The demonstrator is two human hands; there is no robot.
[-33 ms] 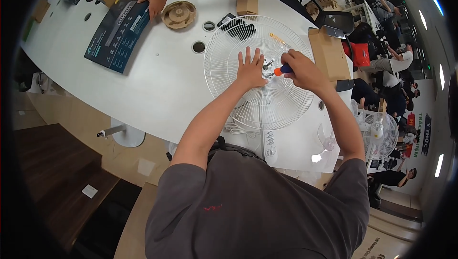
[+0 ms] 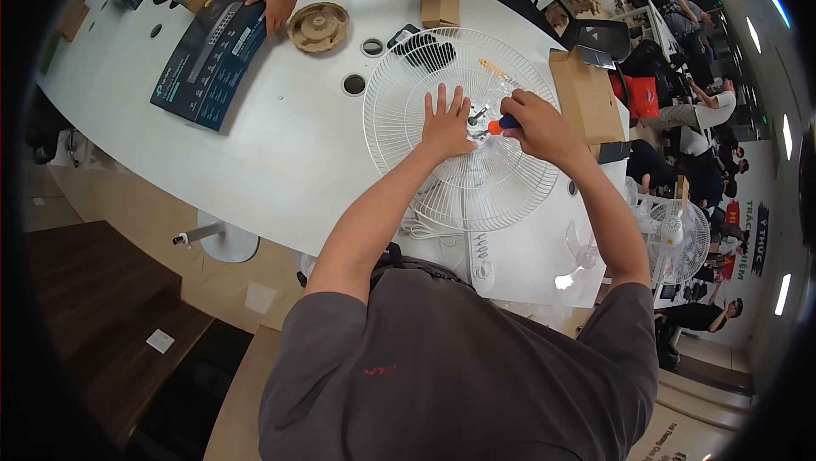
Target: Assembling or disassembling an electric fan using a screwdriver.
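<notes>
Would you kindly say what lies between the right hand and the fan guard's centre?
The head view shows a screwdriver there, its handle in the right hand.

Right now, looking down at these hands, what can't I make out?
All in the head view:
Screwdriver: tip too small to tell whether it meets a screw; the right hand hides part of the handle.
Left hand: palm faces away, unseen.
Dark thing: wires of the fan guard blur its shape.
Co-worker's hand: upper edge cuts off the body.

no visible change, nothing moved or shifted
</notes>
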